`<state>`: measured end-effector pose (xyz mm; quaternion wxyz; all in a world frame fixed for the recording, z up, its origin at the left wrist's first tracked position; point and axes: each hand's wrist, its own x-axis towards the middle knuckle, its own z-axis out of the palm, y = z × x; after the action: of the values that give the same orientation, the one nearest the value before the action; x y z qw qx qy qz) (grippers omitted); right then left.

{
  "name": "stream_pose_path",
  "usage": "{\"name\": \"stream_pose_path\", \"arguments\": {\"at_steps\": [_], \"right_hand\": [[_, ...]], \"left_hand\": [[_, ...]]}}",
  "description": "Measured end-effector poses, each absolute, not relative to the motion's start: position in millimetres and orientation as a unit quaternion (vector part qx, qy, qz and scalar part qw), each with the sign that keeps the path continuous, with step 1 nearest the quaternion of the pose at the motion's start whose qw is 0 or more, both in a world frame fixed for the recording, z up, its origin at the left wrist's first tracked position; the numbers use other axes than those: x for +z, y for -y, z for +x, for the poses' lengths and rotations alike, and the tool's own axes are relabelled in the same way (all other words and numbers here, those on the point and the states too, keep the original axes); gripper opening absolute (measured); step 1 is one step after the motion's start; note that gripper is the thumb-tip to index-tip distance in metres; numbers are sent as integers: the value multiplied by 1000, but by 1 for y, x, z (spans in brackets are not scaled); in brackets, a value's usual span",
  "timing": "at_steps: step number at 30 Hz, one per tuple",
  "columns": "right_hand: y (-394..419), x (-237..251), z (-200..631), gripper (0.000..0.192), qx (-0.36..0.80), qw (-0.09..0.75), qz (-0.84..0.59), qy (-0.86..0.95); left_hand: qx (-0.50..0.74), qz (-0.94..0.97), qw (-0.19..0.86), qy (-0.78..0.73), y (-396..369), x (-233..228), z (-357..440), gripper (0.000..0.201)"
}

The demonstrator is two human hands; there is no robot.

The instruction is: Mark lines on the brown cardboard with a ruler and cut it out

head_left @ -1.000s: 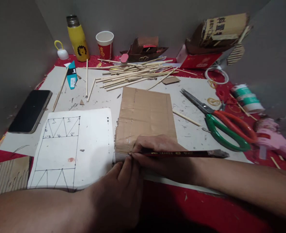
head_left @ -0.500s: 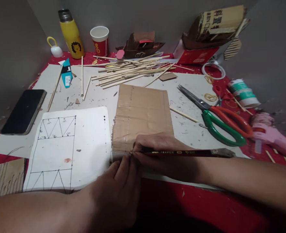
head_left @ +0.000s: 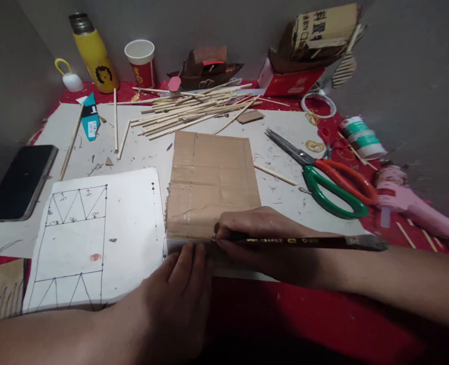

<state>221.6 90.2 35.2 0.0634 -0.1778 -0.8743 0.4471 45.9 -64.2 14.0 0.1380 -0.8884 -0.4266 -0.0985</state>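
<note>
My right hand (head_left: 247, 230) pinches a dark pencil (head_left: 315, 242) with gold lettering. Its point meets a brown cardboard piece (head_left: 209, 177) close to the lower edge, and its back end lies over my right forearm. My left hand (head_left: 182, 284) lies with fingers extended and pressed down on a clear strip (head_left: 174, 244), seemingly a ruler, across the cardboard's lower edge. Most of the strip is hidden under the hands. Faint ruled lines and dots mark the cardboard. To its left is a white paper (head_left: 129, 228) with a drawn zigzag pattern.
Large scissors (head_left: 319, 175) with green and orange handles lie right, near a pink glue gun (head_left: 410, 200). Wooden sticks (head_left: 194, 111) are piled behind the cardboard. Along the back stand a yellow bottle (head_left: 97, 61), paper cup (head_left: 140, 66) and cardboard boat (head_left: 205, 71). A phone (head_left: 19, 180) lies left.
The camera view has shifted, so the table things sit further left. My right hand and the pencil point have moved slightly right along the strip; my left hand stays pressed down.
</note>
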Motion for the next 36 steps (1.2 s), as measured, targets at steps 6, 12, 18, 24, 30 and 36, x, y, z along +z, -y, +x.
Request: {"name": "stream_pose_path", "arguments": {"at_steps": [6, 12, 18, 24, 30, 36], "right_hand": [[-90, 37, 229, 21, 451, 54, -193, 870], [-91, 33, 241, 20, 447, 58, -199, 870], [-91, 36, 251, 21, 441, 27, -222, 869], [-90, 38, 260, 21, 410, 25, -245, 878], [-91, 41, 262, 21, 403, 23, -259, 877], [-90, 43, 266, 19, 394, 34, -264, 880]], "left_hand": [[-100, -881, 146, 438, 62, 16, 46, 45], [-103, -881, 142, 439, 65, 14, 47, 48], [-100, -883, 137, 437, 64, 15, 46, 50], [-105, -880, 142, 440, 64, 16, 46, 50], [-105, -879, 136, 445, 64, 14, 47, 52], [-117, -877, 138, 445, 66, 12, 46, 52]]}}
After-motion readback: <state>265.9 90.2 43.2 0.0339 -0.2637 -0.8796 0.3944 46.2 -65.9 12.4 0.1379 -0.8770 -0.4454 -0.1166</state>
